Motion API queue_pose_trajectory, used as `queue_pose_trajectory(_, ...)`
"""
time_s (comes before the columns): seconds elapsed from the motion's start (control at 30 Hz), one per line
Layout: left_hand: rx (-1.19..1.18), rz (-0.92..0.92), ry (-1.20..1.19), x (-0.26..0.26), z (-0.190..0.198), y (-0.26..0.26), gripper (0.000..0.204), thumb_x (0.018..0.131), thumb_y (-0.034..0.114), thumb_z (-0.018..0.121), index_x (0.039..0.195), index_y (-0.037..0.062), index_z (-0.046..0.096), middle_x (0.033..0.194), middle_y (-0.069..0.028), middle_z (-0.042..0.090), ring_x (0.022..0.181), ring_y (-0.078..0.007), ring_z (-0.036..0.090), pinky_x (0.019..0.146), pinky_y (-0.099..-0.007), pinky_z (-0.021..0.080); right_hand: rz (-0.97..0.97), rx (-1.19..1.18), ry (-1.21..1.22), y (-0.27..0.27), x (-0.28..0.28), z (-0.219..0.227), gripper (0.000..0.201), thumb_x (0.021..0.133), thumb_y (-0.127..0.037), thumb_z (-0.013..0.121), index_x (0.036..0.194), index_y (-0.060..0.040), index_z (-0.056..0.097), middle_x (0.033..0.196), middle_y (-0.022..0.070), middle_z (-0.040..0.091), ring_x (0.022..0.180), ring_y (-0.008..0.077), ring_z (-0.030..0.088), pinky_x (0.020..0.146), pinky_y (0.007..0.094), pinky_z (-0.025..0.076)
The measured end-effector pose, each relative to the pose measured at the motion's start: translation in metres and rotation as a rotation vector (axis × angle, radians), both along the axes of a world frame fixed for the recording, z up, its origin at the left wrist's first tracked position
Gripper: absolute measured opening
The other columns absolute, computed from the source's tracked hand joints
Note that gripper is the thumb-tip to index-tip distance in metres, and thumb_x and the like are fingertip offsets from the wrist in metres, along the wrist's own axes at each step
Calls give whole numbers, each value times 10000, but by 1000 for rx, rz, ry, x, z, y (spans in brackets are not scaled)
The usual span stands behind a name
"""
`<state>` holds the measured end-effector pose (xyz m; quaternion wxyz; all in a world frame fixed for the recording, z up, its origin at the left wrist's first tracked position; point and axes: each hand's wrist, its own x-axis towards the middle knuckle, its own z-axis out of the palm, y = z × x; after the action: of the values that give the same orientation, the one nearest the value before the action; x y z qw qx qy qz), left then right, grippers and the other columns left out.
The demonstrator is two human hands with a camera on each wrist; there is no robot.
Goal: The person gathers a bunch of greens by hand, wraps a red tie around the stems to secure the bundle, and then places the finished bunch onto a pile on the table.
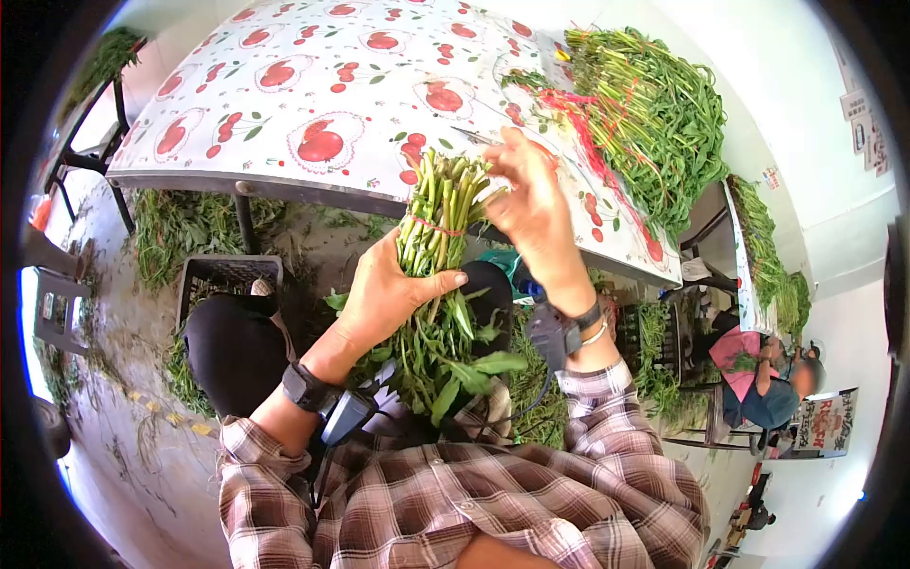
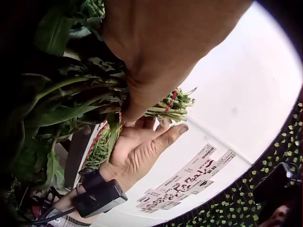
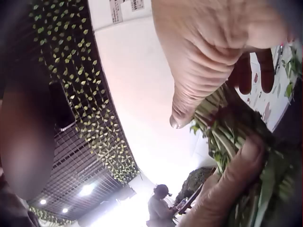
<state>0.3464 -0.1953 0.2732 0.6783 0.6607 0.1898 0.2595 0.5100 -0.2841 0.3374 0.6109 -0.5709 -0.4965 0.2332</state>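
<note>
My left hand point(image 1: 384, 289) grips a bunch of leafy green stems point(image 1: 436, 204) around its middle, thumb across the front. The cut ends point up and away, and the leaves hang down over my lap. A thin red tie point(image 1: 431, 226) circles the stems above that hand. My right hand point(image 1: 536, 213) is beside the stem ends, thumb and fingers apart and loosely bent. In the right wrist view, its straight thumb lies right at the stem tips of the bunch point(image 3: 220, 123).
A table with a fruit-print cloth point(image 1: 379, 95) stands ahead, bearing a large heap of greens point(image 1: 654, 123), red strings point(image 1: 592, 142) and a pointed blade point(image 1: 474, 136). Below are a dark crate point(image 1: 223, 270) and scattered greens point(image 1: 194, 232). Another person point(image 1: 758, 379) sits at the right.
</note>
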Motion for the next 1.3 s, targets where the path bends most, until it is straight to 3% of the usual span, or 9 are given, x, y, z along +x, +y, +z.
queue_pose_trajectory(0.17,315,133,126,-2,2,-1,613,661,316,828,1079,-20,532,918,-164,656,853,-252,648,778,-351,490,-158,-11,-473,8,-21,-17,974,698,-218,804,1439,-25,202,1236,137,437,1035,199,506,880,333,440)
queue_pose_trajectory(0.27,362,170,236,-2,3,2,641,653,311,841,1098,-22,523,921,-139,657,850,-205,638,785,-332,487,-45,35,-159,12,-28,-9,863,753,-59,699,1442,-12,181,1180,132,479,1006,177,528,907,321,433)
queue_pose_trajectory(0.43,18,-3,-105,3,-6,5,649,665,297,850,1125,-20,519,992,-67,645,896,-102,569,830,-292,466,-30,47,-54,11,-24,-16,769,791,5,612,1440,-11,200,1141,120,499,980,148,535,895,310,444)
queue_pose_trajectory(0.5,-41,-47,-165,1,-4,3,610,705,283,826,1138,-18,519,1033,-44,633,925,-94,555,853,-279,456,-75,74,-294,12,-19,-16,732,799,0,601,1430,0,230,1223,137,485,1098,167,508,965,319,404)
queue_pose_trajectory(0.53,-87,-80,-158,-1,-2,3,601,718,272,818,1150,-17,516,1037,-35,628,927,-88,550,856,-271,453,18,4,59,6,-29,-4,701,804,-10,595,1417,15,256,1360,158,416,1255,199,410,1052,331,316)
queue_pose_trajectory(0.67,-196,-142,-107,-3,-4,7,578,750,253,797,1179,-10,513,1032,-17,615,920,-71,538,847,-249,451,6,47,-103,8,-16,-15,693,809,5,582,1418,15,253,1387,133,394,1253,188,399,1056,325,308)
queue_pose_trajectory(1.17,-393,-184,-100,-8,3,4,371,783,146,750,1108,41,605,970,15,643,856,-48,558,795,-240,459,143,-4,247,7,-27,-3,553,812,91,523,1320,-53,357,1017,30,538,922,83,519,824,251,438)
queue_pose_trajectory(1.23,-402,-180,-70,-9,1,6,370,774,116,742,1110,37,609,959,19,644,846,-43,559,793,-230,452,78,41,183,8,-28,-6,564,787,94,549,1302,-70,389,1070,77,538,964,130,531,848,285,441)
queue_pose_trajectory(1.3,-406,-179,-44,-6,-2,8,372,765,86,734,1113,33,614,948,24,646,837,-37,560,791,-220,445,-153,138,-500,10,-26,-8,553,741,91,575,1250,-79,441,1147,134,517,1045,229,519,901,338,426)
